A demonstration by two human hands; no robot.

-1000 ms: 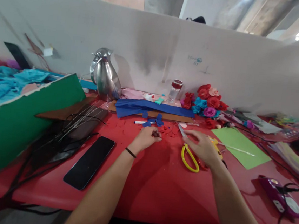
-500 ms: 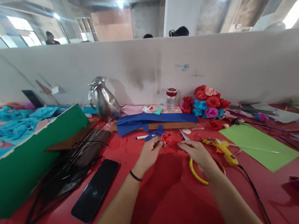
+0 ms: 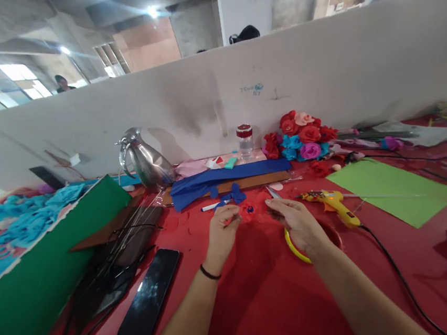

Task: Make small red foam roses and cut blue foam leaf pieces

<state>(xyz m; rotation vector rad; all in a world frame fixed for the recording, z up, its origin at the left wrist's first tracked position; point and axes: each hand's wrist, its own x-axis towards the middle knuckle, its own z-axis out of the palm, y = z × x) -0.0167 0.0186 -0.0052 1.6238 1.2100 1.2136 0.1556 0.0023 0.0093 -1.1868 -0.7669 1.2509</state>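
My left hand (image 3: 223, 233), with a dark band at the wrist, is closed in a pinch at the edge of a small red paper flower (image 3: 247, 212) with a dark blue centre. To the right, my right hand (image 3: 299, 226) has thumb and fingers pressed together, apart from the flower; whatever is between them is too small to make out. Scissors (image 3: 273, 192) lie just beyond the right fingertips. Under that hand shows a yellow ring (image 3: 296, 250), partly covered. Blue paper pieces (image 3: 238, 194) and a white marker (image 3: 212, 205) lie behind the left hand.
At right are a yellow glue gun (image 3: 336, 206) with a black cord and a green sheet (image 3: 398, 192). A phone (image 3: 150, 297) and green board (image 3: 49, 256) are at left. A metal jug (image 3: 148, 163), lidded jar (image 3: 245, 142) and paper flowers (image 3: 307, 136) stand along the wall.
The view has tilted and shifted. The blue-centred flower, earlier mostly hidden at my left fingertips, now faces me. Both hands stay a short distance apart.
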